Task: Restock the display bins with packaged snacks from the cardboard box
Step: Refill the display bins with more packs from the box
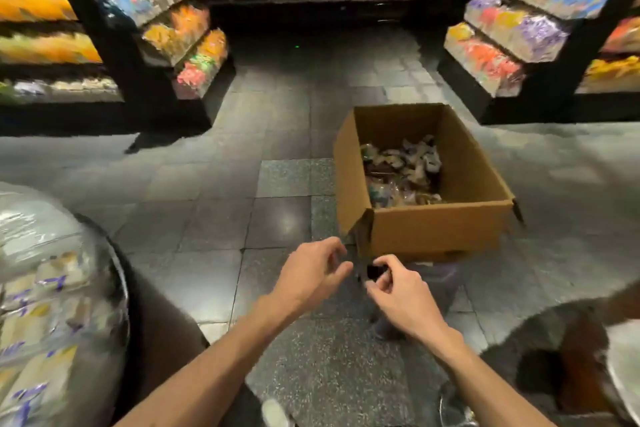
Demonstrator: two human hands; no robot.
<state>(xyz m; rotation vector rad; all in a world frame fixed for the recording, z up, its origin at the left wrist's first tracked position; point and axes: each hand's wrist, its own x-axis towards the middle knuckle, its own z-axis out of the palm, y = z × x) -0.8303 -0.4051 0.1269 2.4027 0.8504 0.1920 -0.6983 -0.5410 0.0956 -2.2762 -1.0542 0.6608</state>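
Note:
An open cardboard box [436,229] stands on the tiled floor ahead, with a layer of packaged snacks [401,173] at its bottom. Both my hands hover just in front of the box's near left corner, close to each other. My left hand [311,274] has loosely curled fingers and holds nothing. My right hand [398,291] pinches a small dark item [373,270] between thumb and fingers; blur hides what it is. A round clear display bin [52,288] of wrapped snacks sits at my lower left.
Tiered black racks of colourful snack bins flank the aisle: one at the left [180,35], one at the right [502,42]. A dark counter [311,14] closes the far end. Another bin edge [620,357] shows at the lower right. Grey tiles surround the box.

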